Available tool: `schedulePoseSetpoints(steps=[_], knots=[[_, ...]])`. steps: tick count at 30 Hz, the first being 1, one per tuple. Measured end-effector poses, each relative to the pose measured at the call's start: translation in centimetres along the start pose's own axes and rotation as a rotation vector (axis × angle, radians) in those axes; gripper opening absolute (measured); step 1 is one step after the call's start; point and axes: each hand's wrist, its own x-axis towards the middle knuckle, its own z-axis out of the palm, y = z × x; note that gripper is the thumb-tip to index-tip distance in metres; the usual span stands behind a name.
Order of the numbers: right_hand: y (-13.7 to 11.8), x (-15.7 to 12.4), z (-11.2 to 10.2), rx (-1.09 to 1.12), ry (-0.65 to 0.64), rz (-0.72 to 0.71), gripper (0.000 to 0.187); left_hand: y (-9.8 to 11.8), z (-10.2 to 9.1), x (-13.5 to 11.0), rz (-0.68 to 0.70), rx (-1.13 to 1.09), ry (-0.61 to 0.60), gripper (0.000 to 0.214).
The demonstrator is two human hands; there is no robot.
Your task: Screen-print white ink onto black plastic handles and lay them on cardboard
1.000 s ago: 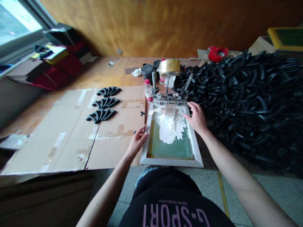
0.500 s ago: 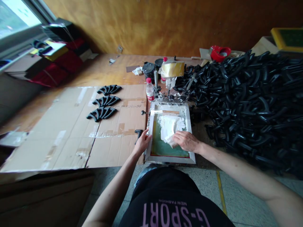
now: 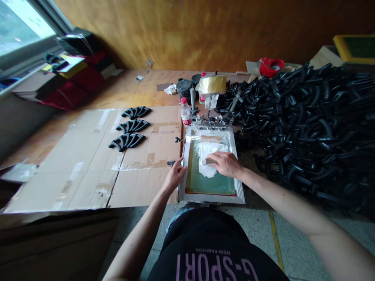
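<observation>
A screen-printing frame (image 3: 239, 191) with pale metal edges and green mesh lies in front of me. White ink (image 3: 211, 147) is spread over the middle of its mesh. My right hand (image 3: 227, 164) is closed on a small squeegee (image 3: 207, 160), pressed at the lower part of the ink patch; the fingers hide part of it. At the frame's left edge, my left hand (image 3: 175, 175) has its fingers around a black plastic part (image 3: 171, 163) whose end juts out to the left. The rest of that part is hidden by the hand and the frame.
Three rows of black curved parts (image 3: 127, 141) lie on flattened cardboard (image 3: 84, 156) at left. A large heap of black parts (image 3: 304, 117) fills the right side. Behind the frame stand a red-capped bottle (image 3: 185, 113), a black tub (image 3: 184, 89) and a yellow tape roll (image 3: 213, 84).
My right hand has moved slightly up and left, its squeegee now showing at the fingertips. The black part by my left hand has turned from pointing downward to lying nearly level.
</observation>
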Motion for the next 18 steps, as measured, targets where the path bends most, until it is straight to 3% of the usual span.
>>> schedulePoseSetpoints(steps=[3,5,8,10,12,14,16,18], knots=[[2.3,3.9,-2.5,-0.004,0.123,0.17,0.052,3.2,-1.1,-1.0,-0.037,-0.083,-0.059,0.071],[5.2,5.2,-4.5,-0.027,0.238,0.285,0.06,6.1,-1.8,-1.6,-0.006,-0.124,-0.032,0.06],[10.2,3.8,-6.7,-0.025,0.499,0.485,0.05,10.6,-2.1,-1.4,0.158,-0.23,0.077,0.049],[12.5,1.5,-6.6,0.003,0.582,0.643,0.037,13.5,-1.9,-0.4,0.296,-0.344,0.126,0.047],[12.8,-0.8,-4.6,0.051,0.488,0.734,0.03,16.0,-1.5,0.9,0.387,-0.437,0.139,0.045],[11.1,-2.6,-1.3,0.092,0.278,0.668,0.029,17.4,-1.0,2.0,0.402,-0.468,0.154,0.046],[8.1,-3.5,2.2,0.065,0.096,0.506,0.03,17.1,-0.2,2.2,0.377,-0.483,0.208,0.05],[4.9,-3.6,4.8,-0.02,-0.009,0.418,0.023,15.1,1.3,1.3,0.294,-0.498,0.233,0.053]])
